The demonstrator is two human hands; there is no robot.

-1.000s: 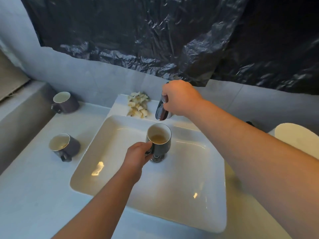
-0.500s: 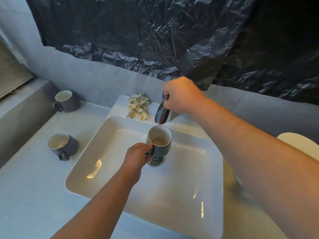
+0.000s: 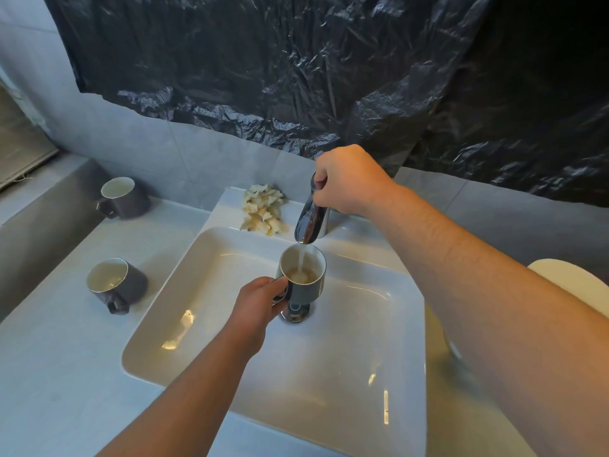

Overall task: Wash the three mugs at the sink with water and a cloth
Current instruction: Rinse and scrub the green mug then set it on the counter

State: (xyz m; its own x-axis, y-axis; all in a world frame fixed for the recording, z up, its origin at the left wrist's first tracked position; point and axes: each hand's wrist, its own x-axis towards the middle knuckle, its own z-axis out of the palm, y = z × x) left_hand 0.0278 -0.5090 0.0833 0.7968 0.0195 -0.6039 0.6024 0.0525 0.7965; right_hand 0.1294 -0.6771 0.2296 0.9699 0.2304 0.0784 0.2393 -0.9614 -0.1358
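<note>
My left hand [image 3: 258,300] grips the handle of a dark mug [image 3: 304,278] with a white inside, held upright over the white sink [image 3: 230,374], above the drain. A stream of water falls from the chrome tap [image 3: 311,222] into this mug. My right hand [image 3: 349,179] is closed on the lever on top of the tap. Two more dark mugs stand on the counter at the left: one near the sink [image 3: 113,283], one farther back by the wall [image 3: 122,197]. A crumpled pale cloth [image 3: 263,212] lies on the sink's back ledge, left of the tap.
Black plastic sheeting [image 3: 329,77] covers the wall behind the sink. The grey counter [image 3: 59,374] runs along the left and front. A pale rounded object [image 3: 573,282] shows at the right edge, behind my right forearm.
Water now runs from the tap into the held mug; before, none was flowing. Both hands have kept their places on the tap lever and the mug handle.
</note>
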